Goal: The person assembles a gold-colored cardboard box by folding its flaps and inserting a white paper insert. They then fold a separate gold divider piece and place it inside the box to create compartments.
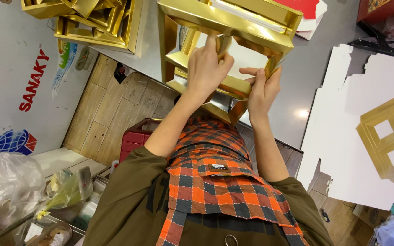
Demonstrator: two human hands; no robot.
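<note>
grey table (292, 82) | both hands' fingers pinching gold card insert (226, 27): left hand (206, 68); right hand (263, 89) | insert top cut off

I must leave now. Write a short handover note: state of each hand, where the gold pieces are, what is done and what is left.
Left hand: gripping an inner divider of the gold cardboard frame, fingers pressed on the fold.
Right hand: pinching the frame's lower right edge.
The frame rests partly on the grey table, tilted toward the body.
Done: several finished-looking gold inserts are stacked at the table's far left.
Left: this frame's dividers look not fully folded. One flat gold blank lies on white sheets at the right, not yet folded.
</note>
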